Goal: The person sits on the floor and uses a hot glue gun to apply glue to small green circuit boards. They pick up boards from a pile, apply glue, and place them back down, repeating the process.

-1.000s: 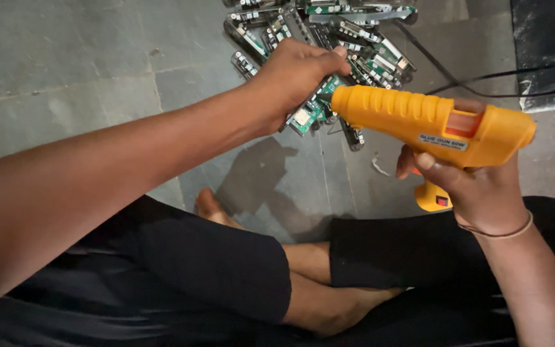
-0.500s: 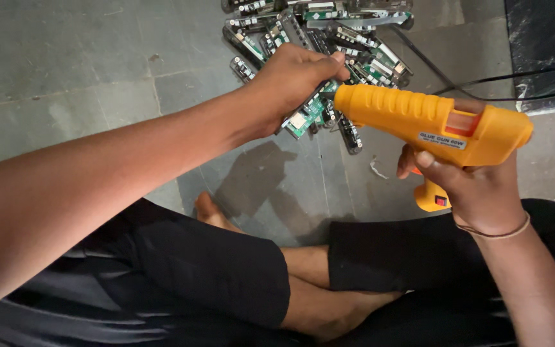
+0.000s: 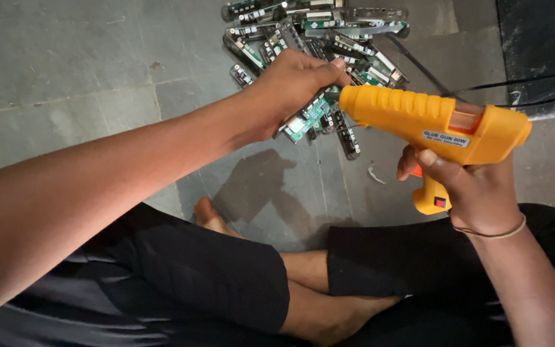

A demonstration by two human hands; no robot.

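Looking down from my own head as I sit cross-legged on a grey tiled floor (image 3: pixel 65 77). My right hand (image 3: pixel 476 193) is wrapped around the grip of an orange glue gun (image 3: pixel 431 122), a finger by the trigger, its nozzle aimed left toward my other hand. My left hand (image 3: pixel 290 90) reaches forward and is closed on a small green circuit board (image 3: pixel 306 119), held by its edge just beside the nozzle; my fingers hide most of it, so I cannot tell whether it is one board or two. The board looks light, thin and stiff, with fragile parts on its face, so the bare edges seem the safest place to pinch. The gun looks like rigid plastic, best held by the handle and away from the tip. Just beyond my left hand lies a heap of similar boards (image 3: pixel 316 32) on the floor. A black cable (image 3: pixel 521 80) trails off to the right, behind the gun. My bare feet (image 3: pixel 213 218) and dark shorts fill the foreground.
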